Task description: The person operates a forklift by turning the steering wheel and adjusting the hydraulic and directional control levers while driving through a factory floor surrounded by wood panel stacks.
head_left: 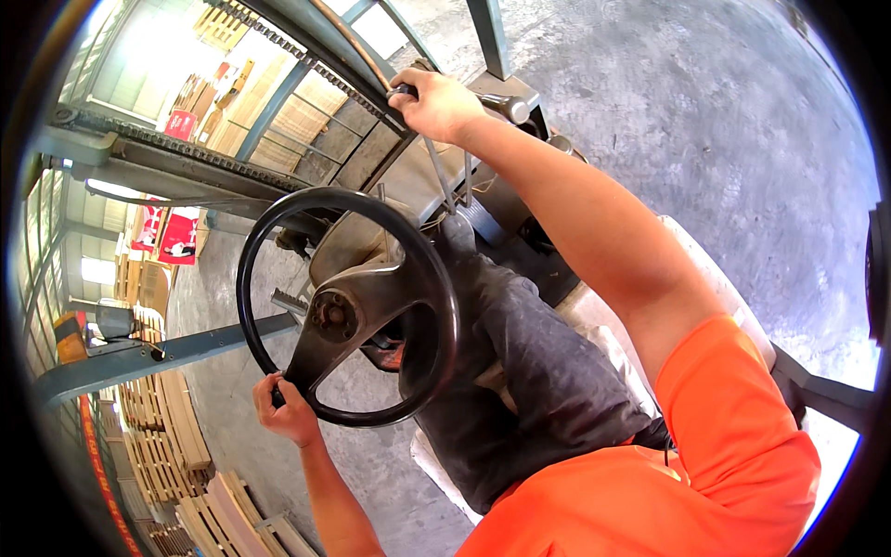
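Floor (pixel 650 111): grey concrete, mottled with pale scuffs | lower left: wooden pallets (pixel 148 436), stacked on floor | bottom left: second stack of pale boards (pixel 227 515) | upper left: large stack of pale sheets (pixel 311 107), base partly obscured

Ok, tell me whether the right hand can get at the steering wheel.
Probably yes, once freed: the right hand is closed around a lever, but nothing covers the right side of the steering wheel's rim.

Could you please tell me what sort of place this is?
Probably a warehouse or factory hall. Stacked wooden pallets and a broad concrete floor suggest it, and the steering wheel seems to belong to a forklift.
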Demonstrator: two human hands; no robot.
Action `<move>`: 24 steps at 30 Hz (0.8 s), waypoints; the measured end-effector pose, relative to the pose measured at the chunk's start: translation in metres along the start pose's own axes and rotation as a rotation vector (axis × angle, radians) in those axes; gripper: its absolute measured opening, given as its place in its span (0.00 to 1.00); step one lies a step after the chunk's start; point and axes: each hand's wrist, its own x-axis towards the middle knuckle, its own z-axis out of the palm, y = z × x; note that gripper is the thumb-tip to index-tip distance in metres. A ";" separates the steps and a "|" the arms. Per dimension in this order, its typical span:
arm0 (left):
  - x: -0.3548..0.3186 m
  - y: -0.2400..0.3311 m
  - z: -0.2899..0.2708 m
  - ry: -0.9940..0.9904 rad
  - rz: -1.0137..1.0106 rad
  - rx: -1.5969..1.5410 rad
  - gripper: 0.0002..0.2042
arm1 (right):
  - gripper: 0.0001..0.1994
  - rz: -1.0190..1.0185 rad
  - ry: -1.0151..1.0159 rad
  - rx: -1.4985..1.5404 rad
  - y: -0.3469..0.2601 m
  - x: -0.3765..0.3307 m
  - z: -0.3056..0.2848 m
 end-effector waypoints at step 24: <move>0.021 0.009 -0.036 0.011 -0.186 0.152 0.07 | 0.19 -0.066 -0.013 0.082 -0.026 -0.047 -0.034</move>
